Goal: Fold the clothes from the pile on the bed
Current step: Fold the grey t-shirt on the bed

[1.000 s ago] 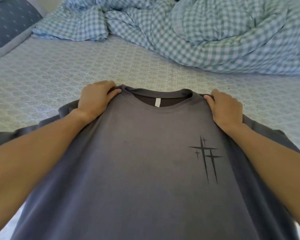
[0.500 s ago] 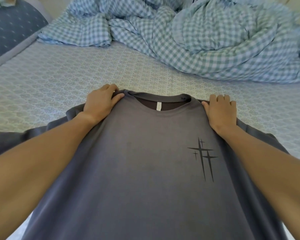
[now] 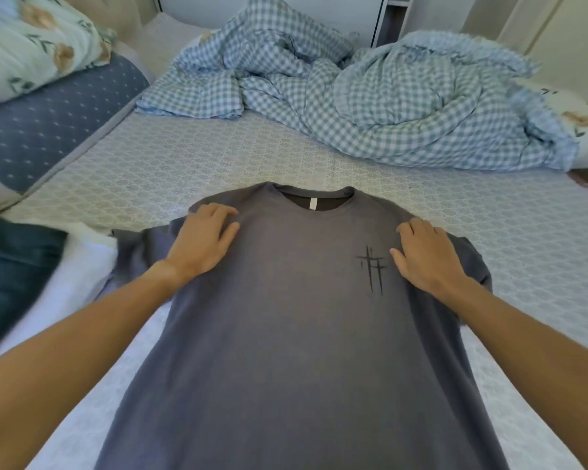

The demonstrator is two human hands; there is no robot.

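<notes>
Bed (image 3: 218, 164): shirt (image 3: 286, 334) lies front up, collar away from the person, hem toward the camera and out of frame. Left hand (image 3: 201, 244) flat on the left shoulder, right hand (image 3: 428, 256) flat on the right chest beside the print (image 3: 372, 269); fingers of both spread, pressing, gripping nothing. Looks like smoothing before the first fold. Sweep palms outward from the centre, flatten both sleeves, especially the bunched left one (image 3: 140, 245), then fold the sides in evenly.

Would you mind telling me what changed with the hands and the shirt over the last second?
Both hands let go of the shoulders: the left hand and right hand now rest flat on the grey T-shirt, lower down its chest. The shirt stays spread face-up.
</notes>
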